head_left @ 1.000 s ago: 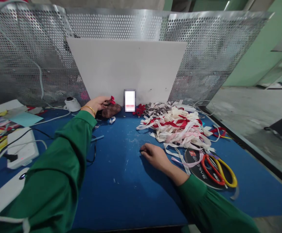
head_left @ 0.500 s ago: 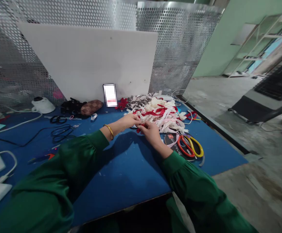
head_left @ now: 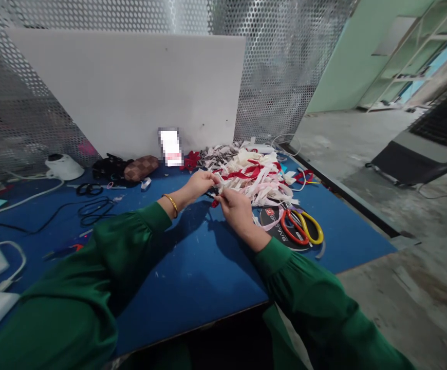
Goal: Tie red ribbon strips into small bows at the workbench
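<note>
Over the blue table, my left hand is closed, thumb and fingertips pinched on a small strip that is mostly hidden. Close beside it, my right hand is closed too, its thumb against the index finger. A small red fabric piece shows below the right fingertips, with a dark bit between the two hands. Whether these are one piece I cannot tell. Just behind lies a heap of white, pink and red fabric strips. Scissors with one red and one yellow handle rest right of my right hand.
A black round disc lies under the scissors. A phone leans on the white board. Farther left are a brown checked pouch, black cables and a white device. The table's edge runs along the right.
The view has shifted slightly. My right hand has turned, so its back shows more, and a dark bit now shows between the hands. Both hands stay pinched close together.
</note>
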{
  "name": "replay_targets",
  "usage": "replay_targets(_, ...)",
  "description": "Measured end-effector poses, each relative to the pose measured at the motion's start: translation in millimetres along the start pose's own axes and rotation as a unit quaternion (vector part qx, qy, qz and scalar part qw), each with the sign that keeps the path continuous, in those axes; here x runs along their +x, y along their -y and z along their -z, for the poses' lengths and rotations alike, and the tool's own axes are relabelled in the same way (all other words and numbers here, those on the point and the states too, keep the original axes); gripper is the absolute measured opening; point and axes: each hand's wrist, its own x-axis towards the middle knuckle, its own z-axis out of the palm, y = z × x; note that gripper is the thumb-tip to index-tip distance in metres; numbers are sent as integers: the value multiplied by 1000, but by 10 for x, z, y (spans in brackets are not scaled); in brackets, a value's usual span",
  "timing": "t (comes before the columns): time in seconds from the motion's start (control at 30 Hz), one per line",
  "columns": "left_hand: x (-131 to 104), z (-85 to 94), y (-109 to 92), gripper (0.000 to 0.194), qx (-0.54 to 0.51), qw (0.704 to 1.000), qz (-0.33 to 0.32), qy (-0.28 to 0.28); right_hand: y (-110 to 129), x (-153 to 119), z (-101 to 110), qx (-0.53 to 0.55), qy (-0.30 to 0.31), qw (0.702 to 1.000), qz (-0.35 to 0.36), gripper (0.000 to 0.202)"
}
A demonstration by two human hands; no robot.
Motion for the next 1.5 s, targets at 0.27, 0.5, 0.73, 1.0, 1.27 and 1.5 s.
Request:
replay_targets(0.27,-84,126,-129,25,66,981,-39,177,-62,76,27,123,-46,987,-98,27)
replay_targets(0.5,-221,271,-219,34,63,970,14,236,-94,111,-61,277,28,945,-171,31)
replay_targets(0.73,-227,390,-191,32,2,954,55,293,-64,133,-80,488,71,839,-230,37)
replay_targets(1.0,-34,407,-230,29,-63,971,113,200,-37,140,-95,528,68,790,-303,45)
replay_targets(1.27,-11,704,-165,24,-110,971,187,101,-32,42,-244,466,155,826,-277,34)
replay_targets(1.5,-232,1361,-174,26,8,976,214,47,-43,0,-281,440,185,835,-276,29)
